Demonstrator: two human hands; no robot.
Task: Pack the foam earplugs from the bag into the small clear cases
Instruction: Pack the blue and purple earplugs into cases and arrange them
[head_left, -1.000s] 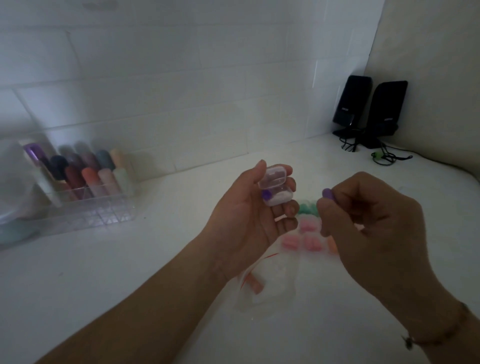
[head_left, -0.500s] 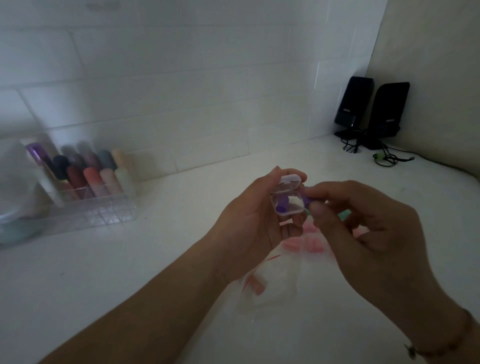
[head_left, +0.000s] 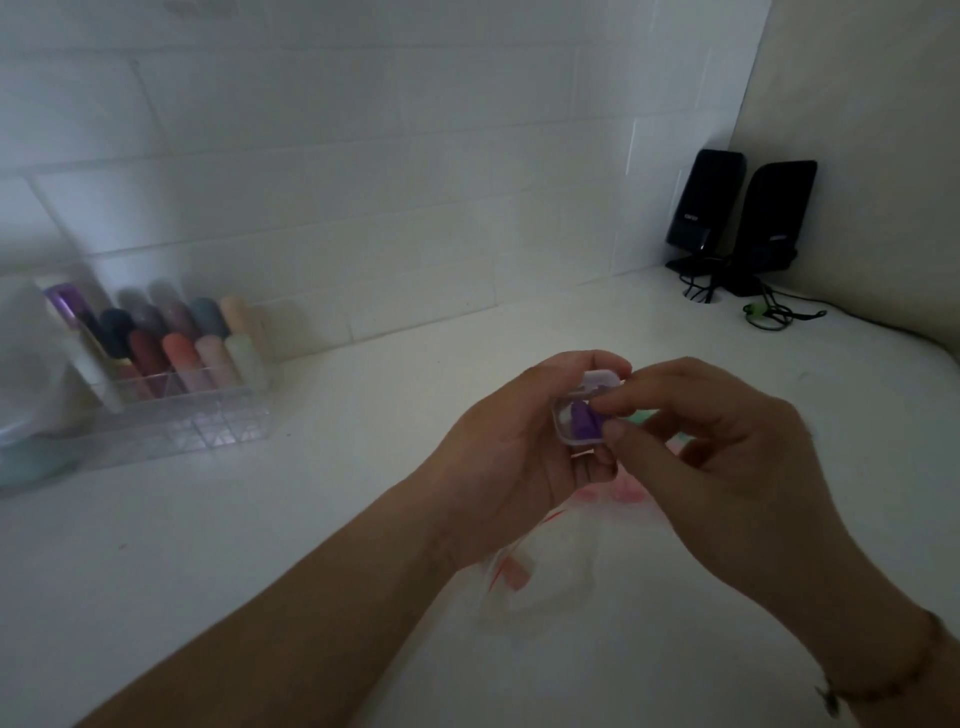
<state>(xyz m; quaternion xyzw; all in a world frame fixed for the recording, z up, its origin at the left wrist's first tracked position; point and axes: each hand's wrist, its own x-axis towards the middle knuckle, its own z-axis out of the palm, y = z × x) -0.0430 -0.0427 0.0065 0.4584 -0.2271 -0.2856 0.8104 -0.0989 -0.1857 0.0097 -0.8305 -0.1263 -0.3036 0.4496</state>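
My left hand (head_left: 511, 457) grips a small clear case (head_left: 569, 434) with its lid hinged up. Purple foam earplugs (head_left: 583, 422) lie inside it. My right hand (head_left: 727, 467) is at the case's right side, its thumb and forefinger tips pressing on a purple earplug at the case's opening. Below the hands lies the clear plastic bag (head_left: 550, 566) with a red zip strip on the white counter. Pink earplugs (head_left: 626, 491) and a green one (head_left: 636, 418) peek out from behind my right hand.
A clear organizer (head_left: 171, 415) with several coloured tubes stands at the left by the tiled wall. Beside it at the far left is a blurry pale container (head_left: 26, 384). Two black speakers (head_left: 743, 218) with cables sit in the far right corner.
My right hand carried a purple earplug left to the case and now pushes it in beside the one inside. Both hands shifted slightly right in view.
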